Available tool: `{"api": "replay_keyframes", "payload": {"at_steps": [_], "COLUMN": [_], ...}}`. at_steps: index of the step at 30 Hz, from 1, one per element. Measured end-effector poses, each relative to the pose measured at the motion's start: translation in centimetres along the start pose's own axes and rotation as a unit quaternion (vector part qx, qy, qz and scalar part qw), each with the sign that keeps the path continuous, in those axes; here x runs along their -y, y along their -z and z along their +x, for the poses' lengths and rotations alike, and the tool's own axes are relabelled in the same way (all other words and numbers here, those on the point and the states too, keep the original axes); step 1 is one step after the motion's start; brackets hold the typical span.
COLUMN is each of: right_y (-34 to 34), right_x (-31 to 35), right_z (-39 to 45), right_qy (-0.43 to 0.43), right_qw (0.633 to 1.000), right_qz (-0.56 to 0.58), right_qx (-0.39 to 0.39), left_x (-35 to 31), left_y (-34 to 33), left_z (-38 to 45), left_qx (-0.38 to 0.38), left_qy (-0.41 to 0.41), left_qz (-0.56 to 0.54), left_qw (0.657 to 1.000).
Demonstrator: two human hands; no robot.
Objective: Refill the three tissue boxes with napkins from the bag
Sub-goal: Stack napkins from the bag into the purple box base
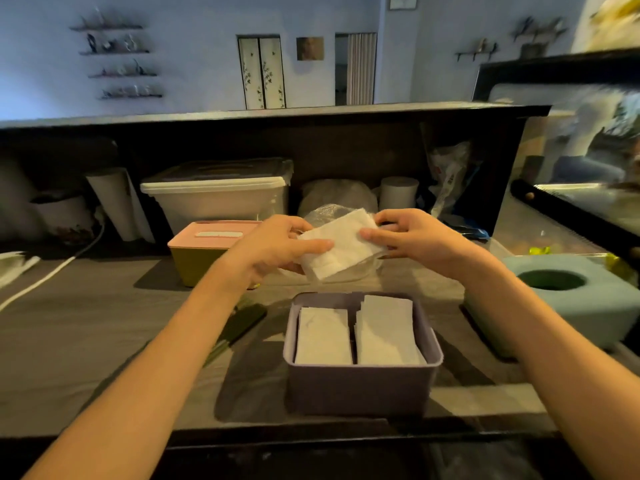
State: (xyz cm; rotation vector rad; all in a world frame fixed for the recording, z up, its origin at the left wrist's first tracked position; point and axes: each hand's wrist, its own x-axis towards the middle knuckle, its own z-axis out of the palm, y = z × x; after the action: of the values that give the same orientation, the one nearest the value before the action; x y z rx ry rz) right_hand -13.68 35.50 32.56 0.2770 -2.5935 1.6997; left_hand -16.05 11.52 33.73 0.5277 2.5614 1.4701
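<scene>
Two stacks of white napkins (356, 332) lie side by side inside a lidless purple-grey tissue box (362, 375) at the near edge of a grey counter (104, 323), seen from the head camera. Behind it to the left stands an olive tissue box (194, 265) with a pink lid (214, 233) closed on top, a slot showing in the lid; what it holds cannot be told. To the right sits a pale blue tissue box (568, 306) with a round dark opening in its top, its contents hidden as well. Further back, under a dark shelf, a lidded white storage tub (218, 195) rests beside rolls of paper.

Above the open box, both hands hold one folded wad of napkins (341, 245) between them. The left hand (277, 247) grips the wad's left end, thumb laid across its top face and fingers curled beneath. The right hand (412, 237) pinches the right end, thumb on top. The wad is tilted, hanging clear of the box and just in front of a crumpled clear plastic bag (332, 211), which lies on the counter behind the hands.
</scene>
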Motion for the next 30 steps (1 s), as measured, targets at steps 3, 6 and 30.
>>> {"api": "replay_keyframes", "payload": {"at_steps": [3, 6, 30], "right_y": [-0.8, -2.5, -9.4], "right_x": [1.9, 2.9, 2.7], "right_z": [-1.1, -2.3, -7.1], "right_qy": [-0.037, -0.112, -0.281], "right_qw": [0.998, 0.985, 0.958], "right_qz": [0.049, 0.126, -0.055], "right_qx": [0.025, 0.031, 0.028], "left_x": [-0.9, -0.6, 1.7], "left_y": [0.3, 0.0, 1.0], "left_z": [-2.6, -4.9, -12.1], "left_qx": [0.026, 0.047, 0.011], "left_qy": [0.019, 0.041, -0.074], "left_qz": [0.036, 0.015, 0.197], "left_qw": [0.999, 0.998, 0.977]}}
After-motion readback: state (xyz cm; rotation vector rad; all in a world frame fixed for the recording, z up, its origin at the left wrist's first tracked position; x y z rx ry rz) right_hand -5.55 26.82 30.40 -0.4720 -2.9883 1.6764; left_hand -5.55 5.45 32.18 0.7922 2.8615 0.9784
